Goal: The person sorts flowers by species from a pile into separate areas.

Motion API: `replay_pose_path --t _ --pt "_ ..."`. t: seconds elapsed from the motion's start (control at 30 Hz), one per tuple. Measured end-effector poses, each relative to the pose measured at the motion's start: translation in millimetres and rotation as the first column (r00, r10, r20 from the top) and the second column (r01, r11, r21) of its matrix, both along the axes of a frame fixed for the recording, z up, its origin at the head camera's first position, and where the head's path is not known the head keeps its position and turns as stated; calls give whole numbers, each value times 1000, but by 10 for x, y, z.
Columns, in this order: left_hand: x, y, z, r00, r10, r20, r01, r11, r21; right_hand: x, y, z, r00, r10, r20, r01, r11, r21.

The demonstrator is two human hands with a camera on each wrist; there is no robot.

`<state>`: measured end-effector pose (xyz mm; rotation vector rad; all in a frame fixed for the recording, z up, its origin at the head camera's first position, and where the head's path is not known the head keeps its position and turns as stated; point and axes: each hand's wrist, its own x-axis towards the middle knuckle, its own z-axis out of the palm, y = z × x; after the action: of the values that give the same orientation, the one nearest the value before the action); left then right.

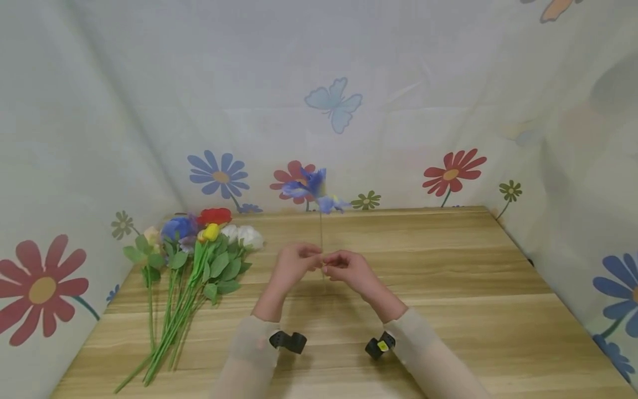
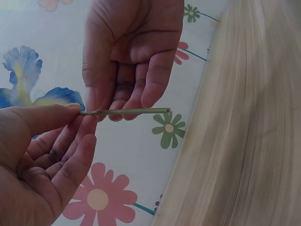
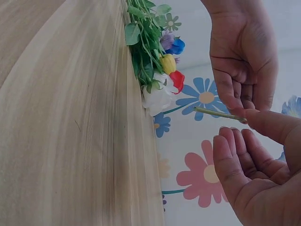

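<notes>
A blue iris (image 1: pixel 313 189) with yellow marks on its petals stands upright over the middle of the table, its bloom at the top. My left hand (image 1: pixel 297 265) pinches its thin stem between thumb and fingertips. From the other side my right hand (image 1: pixel 353 270) pinches the same stem, so the fingertips of both hands nearly meet. The cut end of the green stem (image 2: pixel 146 111) sticks out past the fingers in the left wrist view. In the right wrist view the free piece of stem (image 3: pixel 214 112) shows beside both hands.
At the left of the wooden table (image 1: pixel 448 332) lies a bunch of flowers with green stems (image 1: pixel 171 332): a blue bloom (image 1: pixel 178 227), a red bloom (image 1: pixel 215 215), yellow tulips (image 1: pixel 211 232) and white blooms (image 1: pixel 250 237). A flower-printed curtain (image 1: pixel 399 138) surrounds the table's back and sides.
</notes>
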<state>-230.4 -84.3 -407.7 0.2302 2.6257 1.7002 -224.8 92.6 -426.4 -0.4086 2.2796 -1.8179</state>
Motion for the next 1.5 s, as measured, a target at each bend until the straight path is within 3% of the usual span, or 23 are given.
replay_pose_path --t 0.53,0.9,1.13,1.33,1.5 --pt "-40 31 33 1000 -18 -7 18 999 39 0 24 27 1000 -13 -9 13 1000 -13" --pt "-49 -35 111 996 -83 37 82 996 28 -8 198 -6 1000 6 -14 -6 1000 8" --pt "-24 -277 139 993 -116 -12 114 989 -93 -26 522 -70 999 -32 -25 33 998 50" --pt "50 -515 94 988 -141 -56 127 971 -204 -39 783 -88 998 -61 -31 64 992 108" --pt "159 -712 74 994 -101 -48 84 958 -274 -31 981 -88 996 -75 -38 80 984 161"
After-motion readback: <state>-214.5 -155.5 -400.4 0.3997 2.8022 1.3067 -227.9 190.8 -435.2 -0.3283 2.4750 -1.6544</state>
